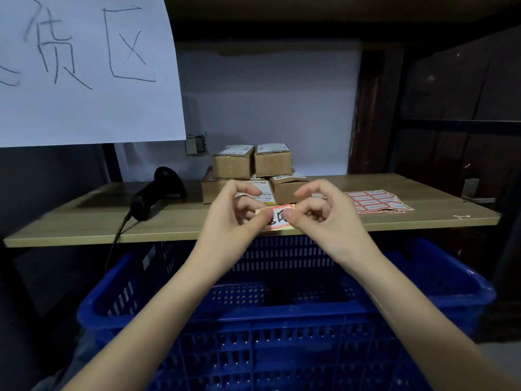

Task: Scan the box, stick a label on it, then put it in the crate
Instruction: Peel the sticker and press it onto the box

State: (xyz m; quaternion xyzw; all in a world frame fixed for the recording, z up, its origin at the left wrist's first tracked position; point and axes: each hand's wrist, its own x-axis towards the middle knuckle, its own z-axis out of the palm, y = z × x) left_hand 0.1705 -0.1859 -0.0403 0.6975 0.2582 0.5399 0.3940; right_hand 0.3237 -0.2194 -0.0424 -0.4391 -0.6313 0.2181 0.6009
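My left hand (234, 213) and my right hand (318, 213) pinch a small red-bordered label (277, 220) with black writing between thumbs and forefingers, held above the front edge of the wooden shelf (169, 224). Behind my hands, several small cardboard boxes (253, 170) with white shipping labels are stacked on the shelf. A black barcode scanner (158, 190) lies on the shelf to the left, its cable hanging over the edge. Right of the boxes a sheet of red-bordered labels (377, 200) lies flat. Below the shelf stands a blue plastic crate (282, 320).
A large white paper sign (84, 66) with handwritten characters hangs at the upper left. A dark wooden panel (451, 108) closes off the right side. A white wall (267, 108) backs the shelf.
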